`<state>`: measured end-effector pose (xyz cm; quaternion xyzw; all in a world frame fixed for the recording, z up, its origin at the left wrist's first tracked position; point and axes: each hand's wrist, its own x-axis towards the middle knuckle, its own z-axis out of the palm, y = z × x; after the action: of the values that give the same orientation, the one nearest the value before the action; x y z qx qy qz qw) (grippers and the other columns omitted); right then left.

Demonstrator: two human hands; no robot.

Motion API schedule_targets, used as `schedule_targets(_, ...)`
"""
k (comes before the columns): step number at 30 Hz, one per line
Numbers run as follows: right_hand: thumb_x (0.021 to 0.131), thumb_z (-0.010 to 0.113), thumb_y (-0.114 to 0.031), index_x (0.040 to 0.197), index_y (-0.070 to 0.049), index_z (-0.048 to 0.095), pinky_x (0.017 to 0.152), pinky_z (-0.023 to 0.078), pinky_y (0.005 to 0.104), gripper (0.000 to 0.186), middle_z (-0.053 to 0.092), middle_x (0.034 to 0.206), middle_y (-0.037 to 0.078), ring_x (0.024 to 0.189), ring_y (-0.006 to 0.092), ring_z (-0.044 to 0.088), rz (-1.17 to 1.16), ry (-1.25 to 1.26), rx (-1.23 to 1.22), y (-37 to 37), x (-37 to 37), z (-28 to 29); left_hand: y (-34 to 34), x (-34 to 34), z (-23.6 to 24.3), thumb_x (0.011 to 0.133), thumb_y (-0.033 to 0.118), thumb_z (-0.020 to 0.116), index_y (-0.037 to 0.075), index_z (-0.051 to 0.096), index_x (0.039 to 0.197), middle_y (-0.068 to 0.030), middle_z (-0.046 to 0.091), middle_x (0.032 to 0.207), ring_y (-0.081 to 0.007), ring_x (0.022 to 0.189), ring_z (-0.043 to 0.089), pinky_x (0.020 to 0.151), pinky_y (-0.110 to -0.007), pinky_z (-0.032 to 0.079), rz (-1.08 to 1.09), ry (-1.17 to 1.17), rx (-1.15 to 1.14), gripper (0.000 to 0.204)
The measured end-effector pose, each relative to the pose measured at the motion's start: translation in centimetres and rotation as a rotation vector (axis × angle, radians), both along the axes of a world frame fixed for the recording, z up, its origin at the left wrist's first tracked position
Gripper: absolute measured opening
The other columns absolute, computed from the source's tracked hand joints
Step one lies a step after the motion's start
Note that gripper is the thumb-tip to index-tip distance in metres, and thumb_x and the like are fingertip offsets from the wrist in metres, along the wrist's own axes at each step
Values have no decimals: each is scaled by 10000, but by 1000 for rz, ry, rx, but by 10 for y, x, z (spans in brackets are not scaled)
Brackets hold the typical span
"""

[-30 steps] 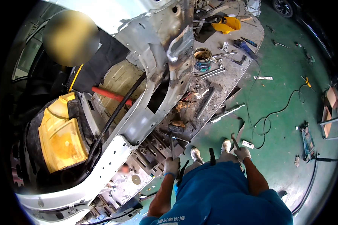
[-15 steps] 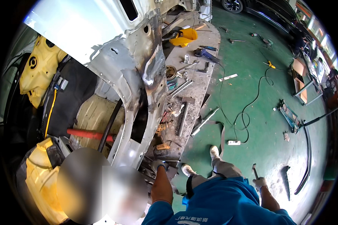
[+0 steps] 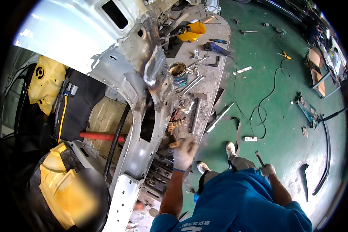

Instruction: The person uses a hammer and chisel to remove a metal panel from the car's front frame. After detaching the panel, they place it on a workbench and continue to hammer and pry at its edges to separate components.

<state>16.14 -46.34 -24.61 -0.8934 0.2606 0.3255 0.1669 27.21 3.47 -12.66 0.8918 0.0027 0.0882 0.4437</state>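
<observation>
My right hand, gloved, is closed round the handle of a hammer, held low over the floor on the right. My left hand, in a pale glove with a blue cuff, is over the near end of a cluttered grey workbench. Its fingers are smeared by motion, and I cannot make out whether they grip anything. Partly behind that hand is an orange power tool. Left of the bench stands a stripped car body of pale, partly scorched metal.
On the bench lie a blue angle grinder, an open can, a yellow plastic container and a T-shaped metal tool. A cable loops across the green floor to a white power strip. A trolley jack stands right.
My left hand has moved forward and up over the bench's near end. My right hand keeps the hammer at my side. The whole view has shifted slightly.
</observation>
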Motion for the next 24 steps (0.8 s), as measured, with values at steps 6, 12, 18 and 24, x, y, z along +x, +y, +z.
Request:
schedule_targets(6, 794, 693, -454, 987, 2, 746, 839, 552, 487, 498, 721, 960, 273, 931, 420, 705, 101, -72, 98, 35, 70, 21, 36, 75, 119, 964, 141, 665, 14, 646, 1284, -224, 662, 1276, -354, 1212, 616, 1035, -495, 492, 462, -533, 335, 344)
schedule_targets(12, 807, 698, -494, 1072, -4, 748, 856, 554, 450, 559, 728, 985, 259, 955, 408, 705, 76, -42, 161, 25, 73, -14, 52, 85, 77, 995, 292, 632, 11, 637, 1120, -286, 703, 905, -485, 784, 681, 664, -556, 537, 443, -216, 599, 308)
schedule_targets(18, 841, 679, -470, 1023, 34, 748, 808, 587, 477, 540, 743, 918, 262, 911, 400, 742, -79, 196, 119, -30, 17, -137, 44, 99, 79, 960, 331, 693, -33, 654, 1076, -296, 708, 938, -485, 840, 676, 734, -523, 529, 469, -179, 500, 385)
schedule_targets(24, 833, 694, -262, 1006, 24, 761, 667, 611, 463, 341, 757, 857, 195, 773, 341, 769, -346, 346, 191, -39, 2, -103, 49, 108, 82, 907, 315, 764, -77, 696, 1101, -196, 758, 1020, -272, 867, 707, 850, -415, 530, 458, -38, 212, 443)
